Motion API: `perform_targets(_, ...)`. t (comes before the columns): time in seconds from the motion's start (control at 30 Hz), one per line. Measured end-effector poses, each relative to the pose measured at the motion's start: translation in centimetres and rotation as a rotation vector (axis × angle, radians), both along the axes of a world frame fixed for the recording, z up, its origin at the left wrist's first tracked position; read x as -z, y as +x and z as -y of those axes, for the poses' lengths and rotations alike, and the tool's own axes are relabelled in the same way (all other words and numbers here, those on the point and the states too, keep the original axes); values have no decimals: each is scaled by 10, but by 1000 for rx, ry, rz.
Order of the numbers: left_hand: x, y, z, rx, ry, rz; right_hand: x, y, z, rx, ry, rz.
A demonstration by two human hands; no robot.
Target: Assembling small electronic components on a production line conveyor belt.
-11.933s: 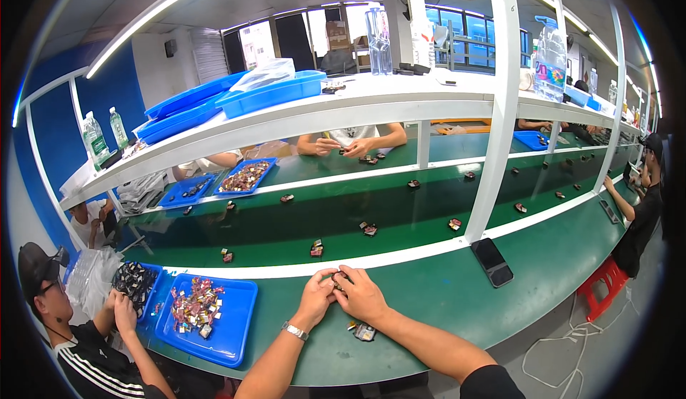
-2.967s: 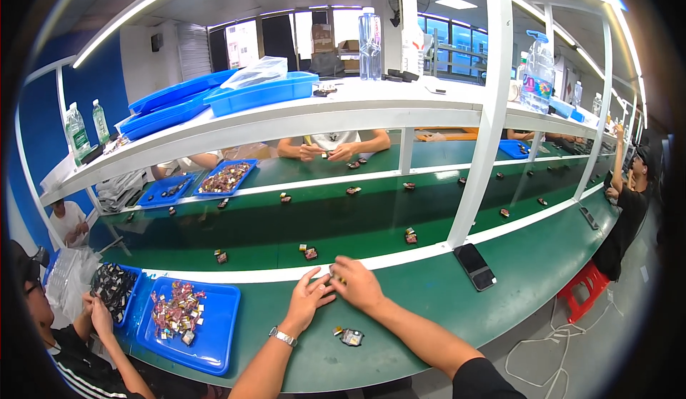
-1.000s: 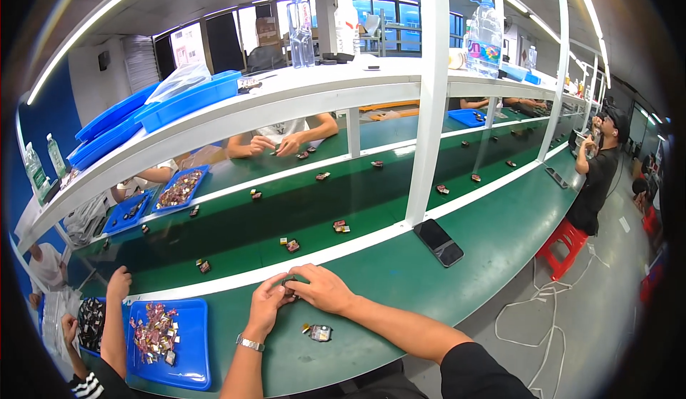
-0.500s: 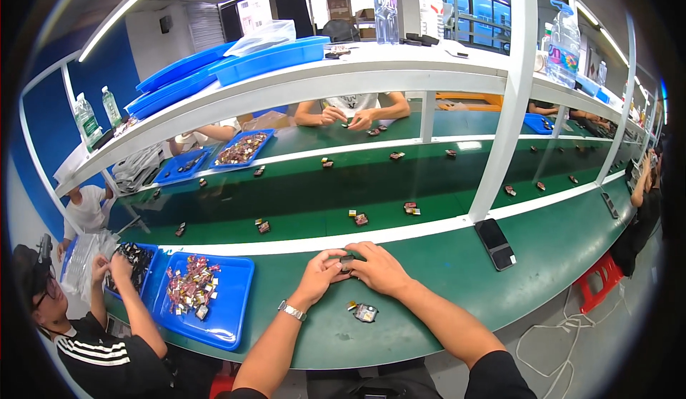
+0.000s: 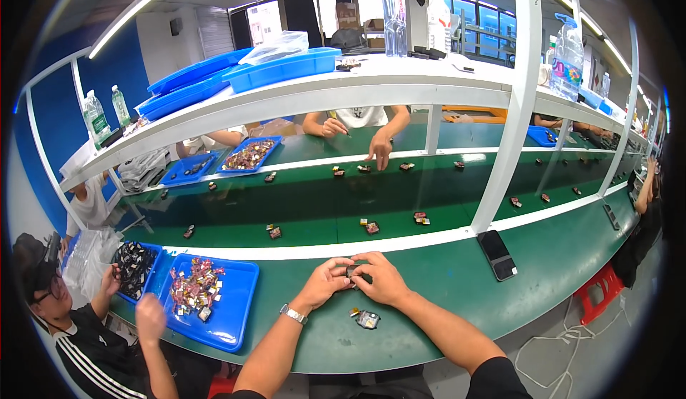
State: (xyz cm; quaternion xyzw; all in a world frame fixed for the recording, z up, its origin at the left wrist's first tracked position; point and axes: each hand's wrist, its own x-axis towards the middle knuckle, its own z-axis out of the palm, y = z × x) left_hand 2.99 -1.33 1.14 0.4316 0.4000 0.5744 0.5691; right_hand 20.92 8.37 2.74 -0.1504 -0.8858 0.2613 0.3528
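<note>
My left hand (image 5: pixel 325 285) and my right hand (image 5: pixel 381 277) meet over the green bench. Between their fingertips is a small dark plastic casing (image 5: pixel 351 272), partly covered by the fingers. Both hands are closed on it. Just nearer to me, a small electronic assembly (image 5: pixel 367 319) in a clear and dark shell lies on the bench, a yellow-and-white piece beside it. Left of my left forearm stands a blue tray (image 5: pixel 246 292) heaped with small red, white and yellow parts.
A co-worker (image 5: pixel 86 335) sits at the left by a tray of black parts (image 5: pixel 136 269). Beyond a white rail (image 5: pixel 314 251), a green conveyor belt (image 5: pixel 314 210) carries several small assemblies. A white post (image 5: pixel 504 120) and a phone (image 5: pixel 496 255) stand and lie to the right.
My hands stay together on the casing, the fingers shifted slightly. The co-worker at left has drawn one hand back from the black parts. Across the belt, a person's hand has reached down to an assembly.
</note>
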Motion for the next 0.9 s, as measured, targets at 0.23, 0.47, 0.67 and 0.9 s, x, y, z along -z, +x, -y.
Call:
perform_targets(0.23, -1, 3, 1, -54, -70, -52, -1, 3, 0, -89, -64, 13)
perform_targets(0.47, 2, 2, -1, -79, -58, -41, 5, -4, 13, 87, -56, -82)
perform_targets(0.67, 5, 2, -2, -96, -58, -30, 12, -8, 13, 89, -63, -109)
perform_targets(0.9, 6, 2, -2, -108, -57, -34, 19, -9, 10, 95, -118, -82)
